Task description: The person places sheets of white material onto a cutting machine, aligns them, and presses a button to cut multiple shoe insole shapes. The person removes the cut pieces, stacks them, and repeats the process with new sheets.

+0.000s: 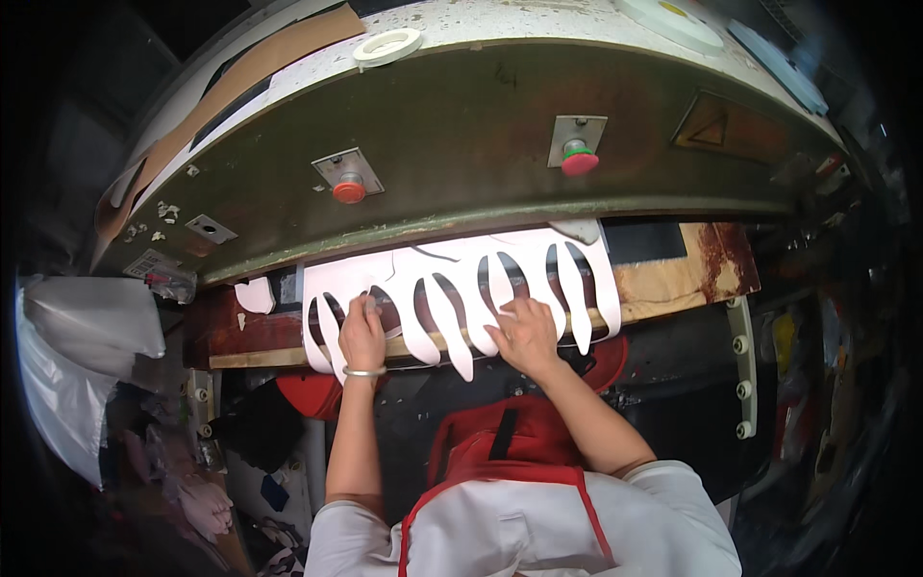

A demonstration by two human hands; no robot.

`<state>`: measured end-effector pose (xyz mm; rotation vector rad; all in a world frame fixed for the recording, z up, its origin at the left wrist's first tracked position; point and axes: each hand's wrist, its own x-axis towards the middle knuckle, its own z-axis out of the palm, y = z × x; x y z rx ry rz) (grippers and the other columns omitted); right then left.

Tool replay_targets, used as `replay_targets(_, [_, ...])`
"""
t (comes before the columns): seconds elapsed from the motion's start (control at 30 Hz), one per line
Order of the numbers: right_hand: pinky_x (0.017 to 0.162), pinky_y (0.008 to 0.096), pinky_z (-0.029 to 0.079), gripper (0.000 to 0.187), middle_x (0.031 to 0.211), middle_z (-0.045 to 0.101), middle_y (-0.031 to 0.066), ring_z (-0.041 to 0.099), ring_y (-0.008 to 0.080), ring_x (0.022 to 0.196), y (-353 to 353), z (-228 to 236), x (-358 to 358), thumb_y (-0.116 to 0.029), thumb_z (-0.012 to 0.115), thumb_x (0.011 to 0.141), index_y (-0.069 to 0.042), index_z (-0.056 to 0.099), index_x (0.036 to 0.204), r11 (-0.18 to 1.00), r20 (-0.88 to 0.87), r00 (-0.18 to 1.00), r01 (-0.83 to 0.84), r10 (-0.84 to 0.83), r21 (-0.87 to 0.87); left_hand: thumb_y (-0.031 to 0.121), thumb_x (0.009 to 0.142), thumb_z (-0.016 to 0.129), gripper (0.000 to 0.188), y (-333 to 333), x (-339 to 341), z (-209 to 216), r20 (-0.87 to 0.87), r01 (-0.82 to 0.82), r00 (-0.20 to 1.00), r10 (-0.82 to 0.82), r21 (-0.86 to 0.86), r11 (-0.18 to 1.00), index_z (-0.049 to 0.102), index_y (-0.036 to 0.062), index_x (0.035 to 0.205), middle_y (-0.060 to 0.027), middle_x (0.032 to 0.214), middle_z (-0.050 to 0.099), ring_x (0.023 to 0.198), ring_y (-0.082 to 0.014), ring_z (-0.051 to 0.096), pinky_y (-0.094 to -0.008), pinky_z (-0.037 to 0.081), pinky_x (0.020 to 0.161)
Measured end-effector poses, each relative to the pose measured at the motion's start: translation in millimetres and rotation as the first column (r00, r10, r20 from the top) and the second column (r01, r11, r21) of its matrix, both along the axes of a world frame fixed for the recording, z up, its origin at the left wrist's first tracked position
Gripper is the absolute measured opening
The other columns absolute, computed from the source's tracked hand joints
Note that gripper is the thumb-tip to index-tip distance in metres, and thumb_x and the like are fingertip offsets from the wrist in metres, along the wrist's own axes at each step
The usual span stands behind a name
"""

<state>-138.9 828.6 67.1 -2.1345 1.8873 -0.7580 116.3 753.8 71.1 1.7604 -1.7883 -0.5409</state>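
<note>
A pale pink-white sheet [358,273] with several long leaf-shaped cut-outs lies over a worn board [663,282] under the front of a dark green machine [452,135]. Narrow pointed strips of the sheet hang past the board's near edge. My left hand [361,335], with a bangle at its wrist, rests at the sheet's left part, fingers bent together over a cut-out. What lies between those fingertips is too small to tell. Over the strips right of the middle, my right hand [527,334] touches the sheet, thumb and fingers apart.
On the machine front are a red button [349,190] and a pink-red button with a green collar [579,161]. A tape roll [387,46] and brown sheet [279,72] lie on top. A plastic bag [91,337] hangs at left; a pale scrap [255,295] lies on the board.
</note>
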Motion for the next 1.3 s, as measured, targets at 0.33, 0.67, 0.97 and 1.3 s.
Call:
replay_targets(0.33, [0.08, 0.0387, 0.041, 0.017, 0.094, 0.059, 0.0089, 0.055, 0.0264, 0.091, 18, 10, 7, -0.022, 0.071, 0.075, -0.006, 0.069, 0.081, 1.0, -0.002, 1.0, 0.012, -0.012, -0.002, 0.012, 0.088, 0.055, 0.012, 49, -1, -22, 0.115, 0.094, 0.989, -0.095, 0.014, 0.996, 0.057, 0.0046, 0.096, -0.0187, 0.075, 0.062, 0.07, -0.0373, 0.061, -0.0454, 0.047, 0.063])
replay_targets(0.67, [0.086, 0.0392, 0.045, 0.025, 0.1, 0.061, 0.0121, 0.055, 0.03, 0.098, 32, 1, -25, -0.014, 0.071, 0.077, -0.003, 0.066, 0.099, 0.997, 0.256, 0.964, 0.056, -0.067, 0.051, 0.012, 0.088, 0.06, 0.013, 80, 26, -21, -0.035, 0.314, 0.949, -0.313, 0.028, 0.949, 0.058, 0.0072, 0.101, -0.0145, 0.067, 0.065, 0.061, -0.0302, 0.065, -0.039, 0.05, 0.053])
replay_targets(0.97, [0.099, 0.0466, 0.04, 0.074, 0.131, 0.041, 0.0313, 0.037, 0.0462, 0.123, -40, 1, -119, -0.033, 0.078, 0.066, -0.008, 0.051, 0.13, 0.976, -0.303, 0.93, 0.178, -0.207, -0.122, 0.013, 0.098, 0.048, 0.019, 25, 37, -101, -0.837, -0.26, 0.505, 0.212, 0.086, 0.962, 0.053, -0.0022, 0.107, -0.0079, 0.077, 0.062, 0.064, -0.0133, 0.06, -0.0236, 0.052, 0.059])
replay_targets(1.3, [0.089, 0.0373, 0.047, 0.085, 0.117, 0.056, 0.0202, 0.055, 0.0269, 0.107, -38, 13, -168, -0.016, 0.082, 0.059, -0.011, 0.047, 0.136, 0.998, 0.473, 0.881, -0.029, -0.003, 0.06, 0.013, 0.098, 0.046, 0.02, 36, 2, -199, -0.789, -0.548, 0.596, 0.153, -0.259, 0.796, 0.052, 0.0002, 0.113, -0.006, 0.072, 0.059, 0.061, -0.011, 0.056, -0.0217, 0.049, 0.053])
